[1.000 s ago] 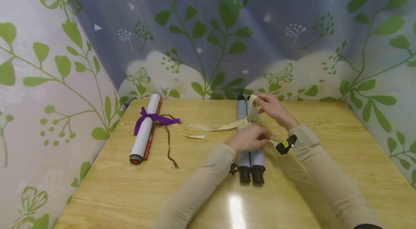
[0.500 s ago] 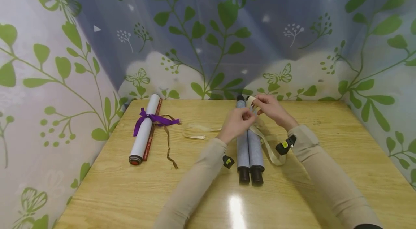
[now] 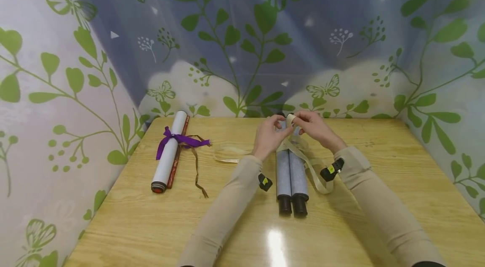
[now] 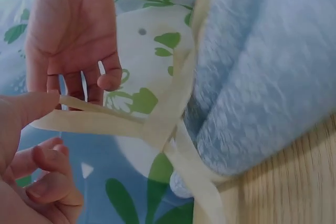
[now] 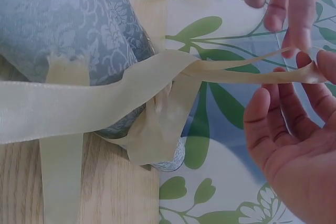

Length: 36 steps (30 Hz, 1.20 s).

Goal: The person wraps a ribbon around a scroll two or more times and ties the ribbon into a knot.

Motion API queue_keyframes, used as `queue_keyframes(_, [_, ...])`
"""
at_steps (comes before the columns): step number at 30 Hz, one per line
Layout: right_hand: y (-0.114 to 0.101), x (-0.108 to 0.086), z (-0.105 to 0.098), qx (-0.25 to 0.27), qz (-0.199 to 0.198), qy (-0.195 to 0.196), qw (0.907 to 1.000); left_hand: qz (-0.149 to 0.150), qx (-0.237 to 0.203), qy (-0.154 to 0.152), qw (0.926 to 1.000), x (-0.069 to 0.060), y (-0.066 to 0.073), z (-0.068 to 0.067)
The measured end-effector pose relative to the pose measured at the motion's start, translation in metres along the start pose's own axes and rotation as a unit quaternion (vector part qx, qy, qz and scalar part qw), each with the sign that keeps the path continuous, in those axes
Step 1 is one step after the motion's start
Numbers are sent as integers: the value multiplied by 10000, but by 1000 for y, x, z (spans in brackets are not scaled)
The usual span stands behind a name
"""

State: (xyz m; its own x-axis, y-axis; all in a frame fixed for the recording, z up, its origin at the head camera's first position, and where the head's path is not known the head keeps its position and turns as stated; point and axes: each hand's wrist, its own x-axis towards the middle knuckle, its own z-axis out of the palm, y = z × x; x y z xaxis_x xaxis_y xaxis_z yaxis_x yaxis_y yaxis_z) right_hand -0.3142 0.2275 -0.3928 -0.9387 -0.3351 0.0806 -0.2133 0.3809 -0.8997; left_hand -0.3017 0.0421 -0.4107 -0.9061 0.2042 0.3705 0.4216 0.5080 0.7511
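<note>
Two rolled blue-grey patterned scrolls [image 3: 291, 174] with dark end knobs lie side by side on the table, a cream ribbon [image 3: 312, 172] crossing their upper part. My right hand [image 3: 314, 127] pinches a loop of this ribbon between thumb and fingers above the scrolls' far end. From the left, my left hand [image 3: 267, 136] meets the same loop. Its straight thumb touches the loop in the left wrist view, while the left fingers [image 4: 52, 187] bend loosely away from it. Ribbon crossings [image 5: 173, 72] show beside the scrolls in the right wrist view. Part of the wrap is hidden behind the hands.
At the left of the wooden table [image 3: 227, 212] lies a white scroll [image 3: 169, 153] tied with a purple ribbon [image 3: 185, 138]. Against it is a red patterned scroll [image 3: 174, 170] with a brown cord [image 3: 196, 166]. A leaf-printed curtain [image 3: 227, 48] borders the table's back and sides.
My left hand has moved up and away from over the scrolls' middle to the ribbon loop, and its fingers have spread from the thumb. The right hand stays on the loop.
</note>
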Motion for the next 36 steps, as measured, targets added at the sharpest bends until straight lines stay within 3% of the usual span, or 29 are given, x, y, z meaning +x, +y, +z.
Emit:
queue_keyframes(5, [-2, 1, 2, -41, 47, 50, 10000, -163, -383, -128, 9991, 3, -1, 0])
queue_keyframes(8, [-5, 0, 2, -77, 79, 43, 9999, -397, -1001, -201, 9940, 4, -3, -2])
queue_keyframes(10, [-3, 0, 1, -125, 99, 64, 9999, -590, -1600, -340, 9848, 5, -4, -4])
queue_keyframes(14, [5, 2, 0, -260, 87, 128, 9995, -955, -2660, -626, 9572, 8, -5, -6])
queue_keyframes(16, [6, 2, 0, -320, 28, 118, 9994, -1026, -2836, -681, 9510, 10, -6, -7])
queue_keyframes(18, [8, 2, 0, -356, -20, 70, 9993, -988, -2810, -691, 9521, 11, -7, -7])
queue_keyframes(23, [13, -3, 0, -422, 12, -54, 9991, -819, -2441, -833, 9627, 11, -9, -8])
queue_keyframes(26, [17, -9, 2, -546, 59, 89, 9985, -803, -2299, -874, 9659, 10, -9, -11])
queue_keyframes(28, [20, -14, 5, -951, -42, 244, 9952, -834, -2247, -831, 9673, 11, -9, -12])
queue_keyframes(31, [23, -20, 14, -1919, -320, 219, 9807, -870, -2280, -772, 9667, 12, -7, -14])
queue_keyframes(36, [30, -32, 27, -3280, -534, -384, 9424, -991, -2437, -730, 9620, 13, -5, -15])
